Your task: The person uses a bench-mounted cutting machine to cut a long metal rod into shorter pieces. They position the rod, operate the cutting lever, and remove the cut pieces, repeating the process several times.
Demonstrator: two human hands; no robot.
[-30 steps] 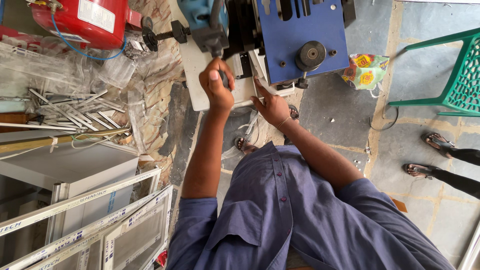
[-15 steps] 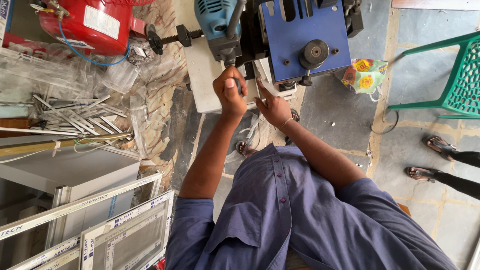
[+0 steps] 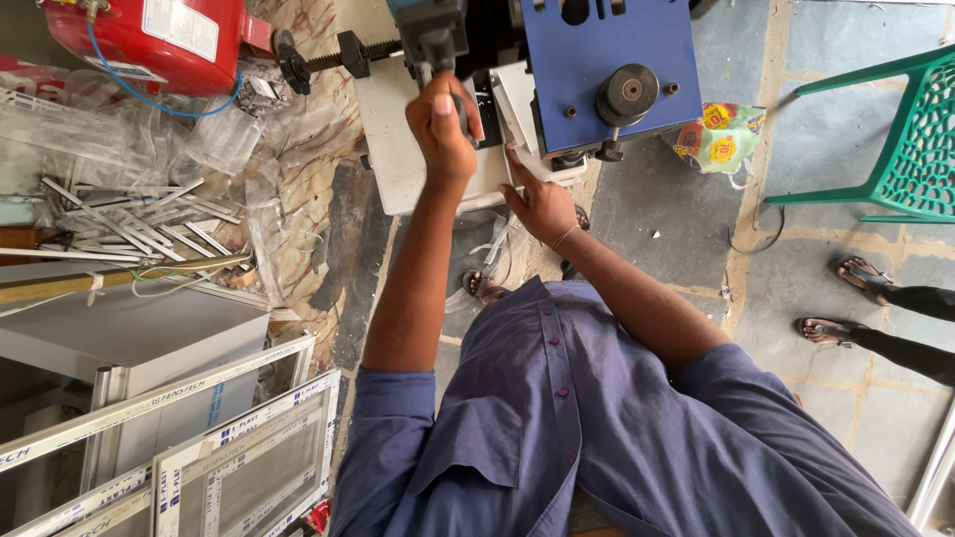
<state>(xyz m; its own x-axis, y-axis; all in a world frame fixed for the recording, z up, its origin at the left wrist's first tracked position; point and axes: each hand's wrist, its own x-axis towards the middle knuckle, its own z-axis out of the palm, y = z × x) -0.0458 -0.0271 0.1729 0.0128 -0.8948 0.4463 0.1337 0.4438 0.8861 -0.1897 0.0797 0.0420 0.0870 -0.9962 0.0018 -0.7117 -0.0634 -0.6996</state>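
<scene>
Up at twelve o'clock the left hand point(image 3: 445, 124) is wrapped around a dark lever point(image 3: 438, 50) that comes down from the teal machine head point(image 3: 430, 18), fingers closed tight on the grip. Just to its right, at about one o'clock, the right hand point(image 3: 542, 204) rests flat on the white worktop point(image 3: 398, 149), fingers spread narrow and pointing up toward the blue machine point(image 3: 607, 60); it holds nothing that I can make out. A black round knob point(image 3: 629, 91) sits on the blue face. At eleven o'clock a red tank point(image 3: 149, 40) with a blue hose lies on the floor, and at nine o'clock there is a heap of short metal strips point(image 3: 129, 214) beside clear plastic wrap. White window frames point(image 3: 199, 447) lean at seven o'clock. At three o'clock stands a green chair point(image 3: 895, 139), with another person's sandalled feet point(image 3: 856, 298) below it, well apart from the worker. A yellow-and-green wrapper point(image 3: 716, 134) lies near the machine's base.
</scene>
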